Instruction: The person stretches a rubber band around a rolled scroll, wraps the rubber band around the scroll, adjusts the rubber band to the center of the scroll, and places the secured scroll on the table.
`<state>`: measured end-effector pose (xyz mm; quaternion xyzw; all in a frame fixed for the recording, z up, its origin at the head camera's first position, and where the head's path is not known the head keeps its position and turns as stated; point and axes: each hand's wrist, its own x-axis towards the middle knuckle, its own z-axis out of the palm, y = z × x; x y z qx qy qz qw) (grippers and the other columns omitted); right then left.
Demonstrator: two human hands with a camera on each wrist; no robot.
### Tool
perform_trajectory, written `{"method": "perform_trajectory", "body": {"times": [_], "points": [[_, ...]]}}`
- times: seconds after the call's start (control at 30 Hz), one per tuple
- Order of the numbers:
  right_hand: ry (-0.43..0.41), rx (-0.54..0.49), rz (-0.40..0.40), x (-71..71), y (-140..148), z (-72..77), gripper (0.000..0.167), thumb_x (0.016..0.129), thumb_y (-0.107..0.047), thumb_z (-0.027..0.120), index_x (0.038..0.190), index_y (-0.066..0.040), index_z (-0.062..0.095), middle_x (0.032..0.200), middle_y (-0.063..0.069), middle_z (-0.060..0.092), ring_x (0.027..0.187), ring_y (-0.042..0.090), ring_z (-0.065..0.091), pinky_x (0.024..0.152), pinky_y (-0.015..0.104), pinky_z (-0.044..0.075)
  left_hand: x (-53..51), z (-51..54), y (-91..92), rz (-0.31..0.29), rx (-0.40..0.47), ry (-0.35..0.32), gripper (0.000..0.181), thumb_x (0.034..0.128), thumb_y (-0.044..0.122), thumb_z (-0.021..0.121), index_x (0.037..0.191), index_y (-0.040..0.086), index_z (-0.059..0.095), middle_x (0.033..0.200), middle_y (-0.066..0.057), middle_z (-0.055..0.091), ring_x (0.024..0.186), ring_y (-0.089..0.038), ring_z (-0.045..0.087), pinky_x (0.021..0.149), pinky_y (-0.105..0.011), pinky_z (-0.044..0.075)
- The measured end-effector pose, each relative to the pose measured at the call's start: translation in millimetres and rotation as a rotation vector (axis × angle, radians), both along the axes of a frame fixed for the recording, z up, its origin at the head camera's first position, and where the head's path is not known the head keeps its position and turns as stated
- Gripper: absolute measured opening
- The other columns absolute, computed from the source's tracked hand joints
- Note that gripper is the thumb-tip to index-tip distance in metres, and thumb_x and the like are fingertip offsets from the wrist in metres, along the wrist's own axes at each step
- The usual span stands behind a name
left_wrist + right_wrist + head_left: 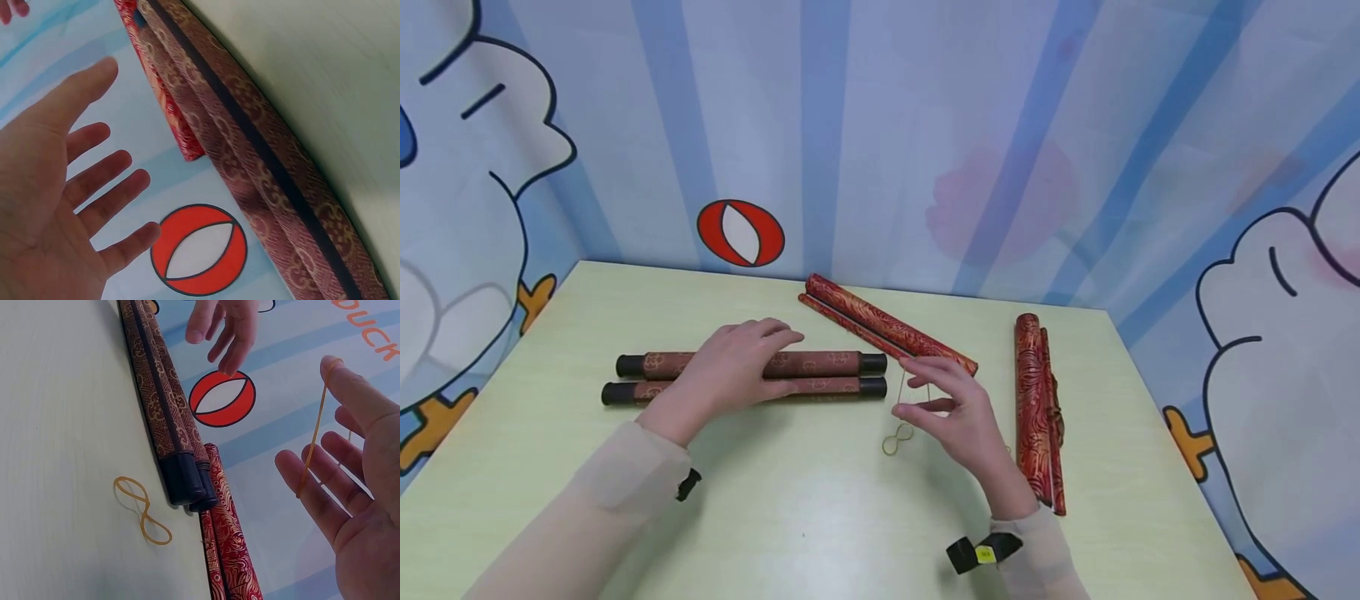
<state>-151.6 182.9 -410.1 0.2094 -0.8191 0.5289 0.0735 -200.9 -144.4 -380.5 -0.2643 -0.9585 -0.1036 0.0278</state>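
Right hand (953, 410) spread wide, rubber band (315, 430) taut across it; slipping off seemed possible, being near fingertips. Left hand (728, 368) relaxed, wide; brown scrolls (823, 363) beneath could roll if bumped.

Light is bright, wrist views seemingly softer.

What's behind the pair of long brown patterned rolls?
A red-gold patterned roll lies diagonally there; the right grip covers part of its near edge in the head view.
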Motion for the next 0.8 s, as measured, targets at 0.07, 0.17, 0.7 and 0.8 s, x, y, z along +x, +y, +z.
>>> {"method": "perform_trajectory", "body": {"times": [0.07, 0.17, 0.7, 0.8], "points": [[0.009, -0.008, 0.014, 0.7, 0, 1.2, 0.058, 0.088, 0.001, 0.086, 0.142, -0.004, 0.068, 0.142, 0.015, 0.062, 0.116, 0.034, 0.067, 0.084, 0.033, 0.065, -3.1, -1.8, -3.7, 0.015, -0.012, -0.034, 0.073, 0.0909, 0.042, 0.086, 0.152, 0.011, 0.060, 0.152, -0.018, 0.059, 0.138, -0.040, 0.057, 0.114, -0.065, 0.045], [0.021, -0.012, 0.021, 2.5, 0, 4.0, 0.059, 0.087, 0.001, 0.087, 0.143, -0.005, 0.068, 0.143, 0.013, 0.062, 0.116, 0.034, 0.067, 0.084, 0.034, 0.065, -7.0, -3.9, -8.6, 0.038, -0.035, -0.088, 0.083, 0.0882, 0.044, 0.088, 0.157, 0.011, 0.055, 0.159, -0.020, 0.052, 0.145, -0.042, 0.051, 0.119, -0.067, 0.038], [0.004, 0.032, 0.021, 8.2, 8, 1.1, 0.069, 0.086, -0.002, 0.088, 0.149, -0.012, 0.064, 0.141, 0.014, 0.062, 0.115, 0.035, 0.067, 0.083, 0.037, 0.066, -14.6, -17.0, -15.4, 0.090, -0.136, -0.197, 0.103, 0.0789, 0.042, 0.096, 0.162, 0.009, 0.045, 0.165, -0.025, 0.043, 0.151, -0.047, 0.041, 0.122, -0.074, 0.026], [0.008, 0.037, 0.017, 9.7, 10, -0.7, 0.070, 0.086, -0.002, 0.089, 0.150, -0.011, 0.063, 0.139, 0.016, 0.062, 0.115, 0.036, 0.067, 0.082, 0.033, 0.066, -15.5, -18.1, -15.9, 0.105, -0.150, -0.209, 0.105, 0.0779, 0.041, 0.097, 0.163, 0.008, 0.044, 0.166, -0.026, 0.041, 0.151, -0.048, 0.040, 0.122, -0.074, 0.025]]}}
